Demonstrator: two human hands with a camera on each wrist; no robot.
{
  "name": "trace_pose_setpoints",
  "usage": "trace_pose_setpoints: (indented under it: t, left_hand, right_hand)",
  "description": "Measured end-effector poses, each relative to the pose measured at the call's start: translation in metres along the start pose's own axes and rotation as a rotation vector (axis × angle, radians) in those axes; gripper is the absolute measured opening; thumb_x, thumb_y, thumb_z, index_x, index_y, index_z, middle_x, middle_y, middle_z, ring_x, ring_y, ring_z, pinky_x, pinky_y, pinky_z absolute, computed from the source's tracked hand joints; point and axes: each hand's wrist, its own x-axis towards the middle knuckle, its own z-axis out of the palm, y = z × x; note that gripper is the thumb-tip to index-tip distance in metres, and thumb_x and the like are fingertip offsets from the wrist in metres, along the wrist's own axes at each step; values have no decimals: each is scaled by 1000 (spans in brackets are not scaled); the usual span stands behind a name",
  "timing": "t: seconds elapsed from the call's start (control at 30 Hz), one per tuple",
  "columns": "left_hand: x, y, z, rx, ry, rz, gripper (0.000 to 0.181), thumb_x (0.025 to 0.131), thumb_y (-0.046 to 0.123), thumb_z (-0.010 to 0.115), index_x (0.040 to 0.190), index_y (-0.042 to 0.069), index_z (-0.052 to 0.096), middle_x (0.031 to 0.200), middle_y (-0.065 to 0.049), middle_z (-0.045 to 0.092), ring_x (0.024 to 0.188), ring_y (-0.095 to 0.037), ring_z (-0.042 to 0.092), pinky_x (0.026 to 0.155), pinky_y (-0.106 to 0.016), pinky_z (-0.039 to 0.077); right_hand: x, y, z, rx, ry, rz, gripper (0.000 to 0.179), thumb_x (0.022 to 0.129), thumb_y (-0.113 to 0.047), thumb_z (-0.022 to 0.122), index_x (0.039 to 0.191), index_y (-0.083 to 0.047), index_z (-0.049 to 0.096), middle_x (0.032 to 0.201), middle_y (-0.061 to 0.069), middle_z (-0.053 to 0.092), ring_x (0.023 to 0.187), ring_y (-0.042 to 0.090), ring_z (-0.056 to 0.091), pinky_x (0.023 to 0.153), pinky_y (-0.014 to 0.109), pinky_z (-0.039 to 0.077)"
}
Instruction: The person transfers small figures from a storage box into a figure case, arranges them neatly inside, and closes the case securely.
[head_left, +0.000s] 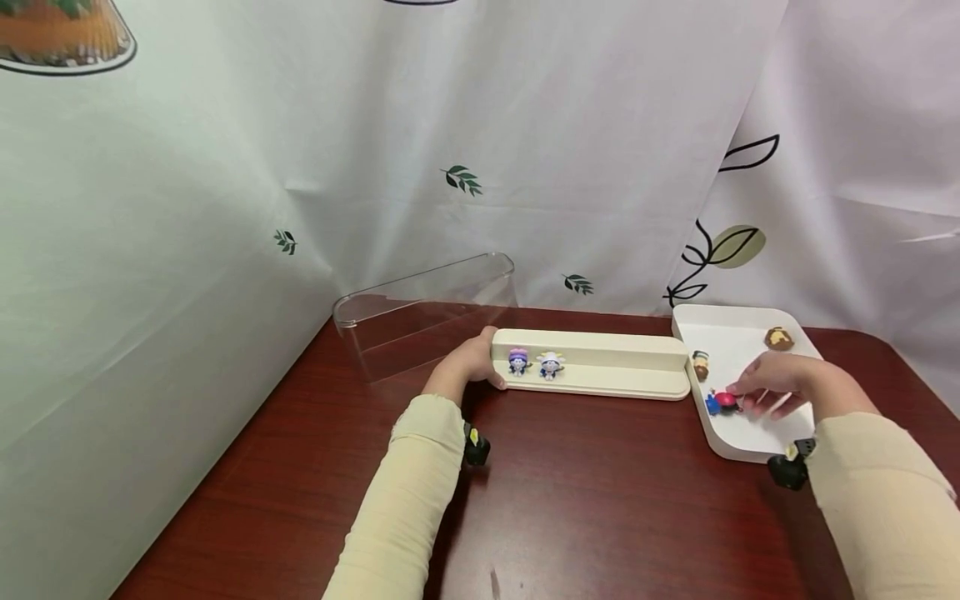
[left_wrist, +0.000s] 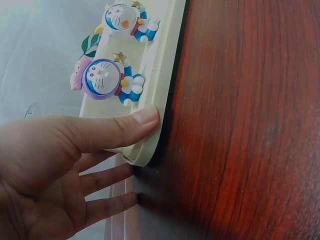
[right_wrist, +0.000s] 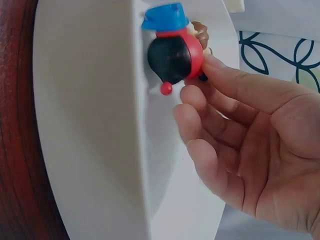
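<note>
In the head view, we grip the left end of the cream stand [head_left: 615, 382] at centre frame with our left hand [head_left: 472, 358], beside a purple-capped figure [head_left: 518, 362] and a white-hooded figure [head_left: 551, 366] standing on it. At right of frame, our right hand [head_left: 780, 379] pinches a red-and-blue figure [head_left: 725, 400] inside the white tray [head_left: 720, 329], where a brown figure [head_left: 778, 337] lies toward the upper right corner. We see a clear cover [head_left: 427, 321] left of centre, behind the left hand, on the dark red table [head_left: 585, 500].
</note>
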Motion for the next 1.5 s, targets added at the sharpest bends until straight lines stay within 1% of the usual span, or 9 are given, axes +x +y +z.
trace_pose_setpoints:
  t: [0.23,0.47,0.7,0.8,0.9,1.1,1.2,1.33,1.5]
  left_hand:
    - [-2,1,-1,-9,-5,-6,88,64,13,86,133,10,31,114,-14,54,104,-25,50,95,-37,37]
    - [-3,1,-1,-12,-2,-2,88,64,13,86,133,10,31,113,-14,54,104,-25,50,94,-37,37]
    - [-2,0,0,-5,-9,3,89,64,13,86,133,9,30,113,-14,54,104,-25,50,94,-37,37]
    - [-2,0,-1,2,-7,5,89,64,14,86,133,9,30,113,-15,53,104,-26,50,94,-37,37]
    - [-3,0,-2,9,-7,7,90,64,14,86,134,9,30,114,-15,53,104,-26,50,94,-37,37]
    - [-4,2,-3,0,-8,1,92,64,14,86,135,9,29,115,-15,53,105,-26,49,94,-38,37]
    - [-4,2,-3,0,-7,0,92,64,14,86,136,10,29,116,-14,53,105,-25,49,94,-38,37]
    - [-3,1,-2,-3,-7,-2,92,65,16,86,136,10,29,116,-13,54,105,-25,49,94,-38,37]
    - [-2,-1,-1,-12,-6,-5,90,65,16,85,135,10,29,115,-13,53,104,-24,49,94,-38,37]
  right_hand:
    - [-5,-8,-11,-73,128,-113,25,90,-19,59,90,6,64,74,1,64,72,18,62,64,36,51]
    - [-10,-19,-17,-138,352,-247,34,91,-21,59,98,12,62,81,13,67,76,26,64,62,37,51]
    - [-13,-30,-12,-123,578,-315,50,90,-38,58,106,9,60,85,14,67,73,16,57,61,31,49]
    - [-15,-37,-6,-97,662,-360,49,90,-38,58,107,8,61,89,16,67,68,9,56,60,29,49]
    - [-16,-43,0,-52,718,-420,45,90,-33,60,106,9,61,87,7,67,65,2,55,58,25,48]
    - [-13,-51,12,48,744,-486,40,91,-29,60,108,7,61,77,-24,56,64,-2,57,59,18,46]
    - [-11,-53,16,119,729,-506,29,90,-29,61,104,-5,66,77,-27,58,64,-1,60,63,15,43]
    - [-6,-55,20,290,680,-584,8,90,-21,63,93,-22,70,79,-25,63,66,0,63,66,11,43]
    - [1,-64,28,436,614,-681,15,89,-11,62,91,-23,70,83,-21,65,71,-1,63,67,13,47]
